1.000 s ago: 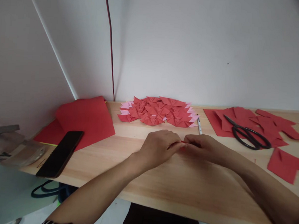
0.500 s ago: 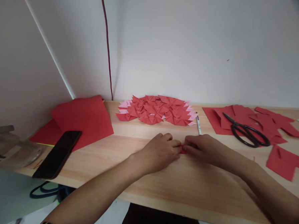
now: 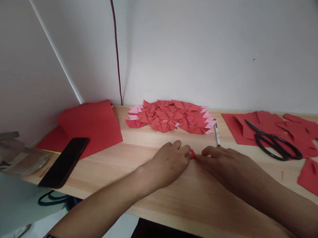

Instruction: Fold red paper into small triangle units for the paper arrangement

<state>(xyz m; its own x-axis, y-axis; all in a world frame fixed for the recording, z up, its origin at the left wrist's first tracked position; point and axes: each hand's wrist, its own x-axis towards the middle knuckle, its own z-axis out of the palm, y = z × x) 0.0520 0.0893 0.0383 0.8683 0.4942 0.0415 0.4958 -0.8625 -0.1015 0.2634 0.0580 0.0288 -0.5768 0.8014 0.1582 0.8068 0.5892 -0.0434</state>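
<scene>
A small piece of red paper (image 3: 192, 154) lies low over the wooden table between my hands, mostly covered by fingers. My left hand (image 3: 171, 164) is closed on its left side, fingers curled over it. From the right, my right hand (image 3: 223, 163) meets the paper's edge with thumb and forefinger pinched together. Behind them spreads a pile of folded red paper pieces (image 3: 167, 116), with pink folded pieces (image 3: 209, 122) showing at its ends. A white pen with a black tip (image 3: 217, 134) lies just beyond my right hand.
Black-handled scissors (image 3: 277, 146) rest on red paper scraps (image 3: 265, 126) at the right. To the left, a dark phone (image 3: 64, 162) overlaps large red sheets (image 3: 91, 126). A clear plastic container (image 3: 26, 161) sits at the table's left edge. A wall closes off the back.
The camera view has shifted slightly, so the table things sit a little differently in frame. My fingers have moved slightly apart around the red paper, and more of it shows.
</scene>
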